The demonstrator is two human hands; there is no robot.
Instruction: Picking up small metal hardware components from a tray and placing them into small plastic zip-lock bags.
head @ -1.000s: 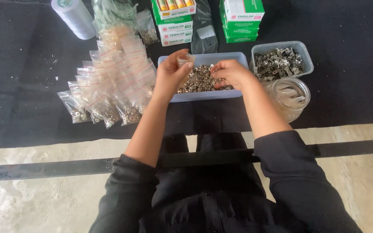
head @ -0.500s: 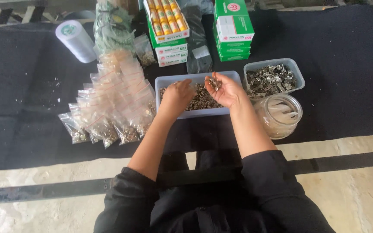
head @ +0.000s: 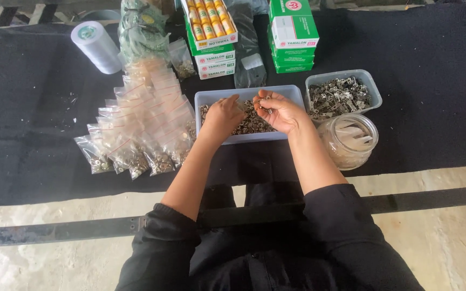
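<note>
My right hand (head: pixel 280 112) pinches a few small metal parts (head: pixel 261 100) over the pale tray (head: pixel 292 92); my left hand (head: pixel 223 116) rests curled in the tray's heap, what it grips I cannot tell. Right of my right hand sit a second tray of metal clips (head: pixel 343 94) and a clear round jar (head: pixel 349 140). Beyond my hands stand green-and-white boxes (head: pixel 292 36). Left lie clear zip bags (head: pixel 138 124) and a white roll (head: pixel 96 46). The dark surface (head: pixel 28 124) lies open leftward.
</note>
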